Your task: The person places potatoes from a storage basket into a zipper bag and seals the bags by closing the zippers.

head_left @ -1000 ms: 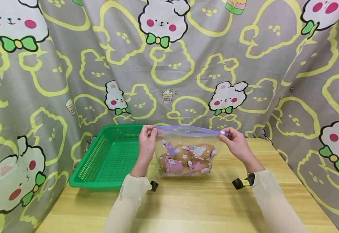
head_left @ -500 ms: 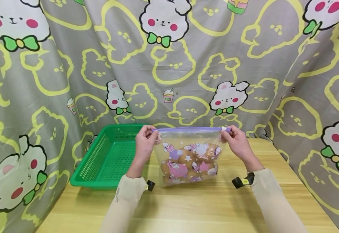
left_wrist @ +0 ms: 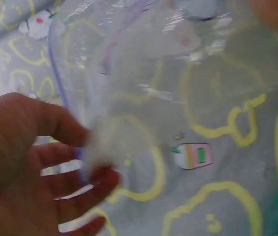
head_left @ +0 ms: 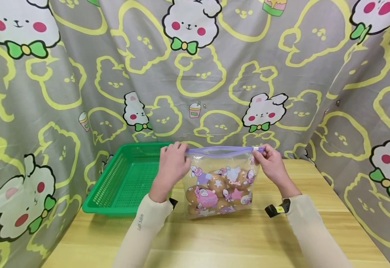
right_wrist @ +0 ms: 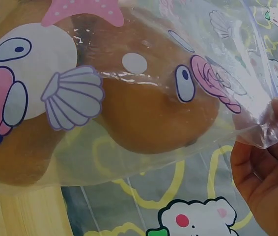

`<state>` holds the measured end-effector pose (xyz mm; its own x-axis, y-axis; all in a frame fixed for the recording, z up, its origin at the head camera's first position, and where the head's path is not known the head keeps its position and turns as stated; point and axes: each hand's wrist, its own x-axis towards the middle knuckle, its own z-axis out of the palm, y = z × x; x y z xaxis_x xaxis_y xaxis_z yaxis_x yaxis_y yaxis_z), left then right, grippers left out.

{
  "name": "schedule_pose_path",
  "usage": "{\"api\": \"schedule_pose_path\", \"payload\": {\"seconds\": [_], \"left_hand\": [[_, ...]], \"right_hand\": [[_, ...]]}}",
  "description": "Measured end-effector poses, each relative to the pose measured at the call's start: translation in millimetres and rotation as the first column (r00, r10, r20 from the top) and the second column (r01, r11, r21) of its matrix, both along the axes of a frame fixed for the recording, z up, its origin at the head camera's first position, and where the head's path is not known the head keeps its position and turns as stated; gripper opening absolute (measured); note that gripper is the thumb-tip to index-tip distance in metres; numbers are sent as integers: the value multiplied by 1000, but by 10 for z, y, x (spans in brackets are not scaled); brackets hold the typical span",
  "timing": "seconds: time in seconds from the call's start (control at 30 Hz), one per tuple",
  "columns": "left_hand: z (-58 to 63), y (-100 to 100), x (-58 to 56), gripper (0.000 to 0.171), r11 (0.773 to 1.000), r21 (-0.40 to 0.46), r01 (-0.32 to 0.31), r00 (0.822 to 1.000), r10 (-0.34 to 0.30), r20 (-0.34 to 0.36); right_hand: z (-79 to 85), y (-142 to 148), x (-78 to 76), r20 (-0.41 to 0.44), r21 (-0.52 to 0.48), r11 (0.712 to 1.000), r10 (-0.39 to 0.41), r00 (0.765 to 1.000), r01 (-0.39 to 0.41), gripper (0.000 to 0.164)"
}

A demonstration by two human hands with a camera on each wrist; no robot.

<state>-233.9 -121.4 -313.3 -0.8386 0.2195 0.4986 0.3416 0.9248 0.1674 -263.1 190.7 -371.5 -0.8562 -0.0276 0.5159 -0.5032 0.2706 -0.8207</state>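
A clear zip bag [head_left: 219,182] with a purple zip edge and pink and purple cartoon prints is held up over the table. Several smooth, rounded brown things [right_wrist: 153,118] fill its lower part. My left hand [head_left: 173,163] pinches the bag's upper left corner between thumb and fingers; in the left wrist view this hand [left_wrist: 36,167] has its other fingers spread. The upper right corner, beside the white slider [head_left: 255,148], is pinched by my right hand [head_left: 272,163]. Between the hands the zip edge gapes a little.
A green plastic basket [head_left: 97,195] with perforated walls stands at the left on the wooden table [head_left: 221,238]. Behind and on both sides hangs a grey curtain [head_left: 215,74] with cartoon prints.
The bag's mouth came together half a second ago and gapes again now. My left hand has turned over the corner and shifted slightly right. The bag's bottom hangs nearer to me.
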Motion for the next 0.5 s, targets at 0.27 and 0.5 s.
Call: {"api": "schedule_pose_path", "payload": {"seconds": [0.27, 0.5], "left_hand": [[118, 276, -6, 57, 970, -215, 113, 987, -85, 136], [131, 482, -78, 73, 960, -170, 223, 949, -175, 261]], "right_hand": [[37, -23, 24, 25, -36, 999, 15, 1000, -14, 18], [198, -102, 180, 17, -24, 1000, 13, 1000, -13, 15]]}}
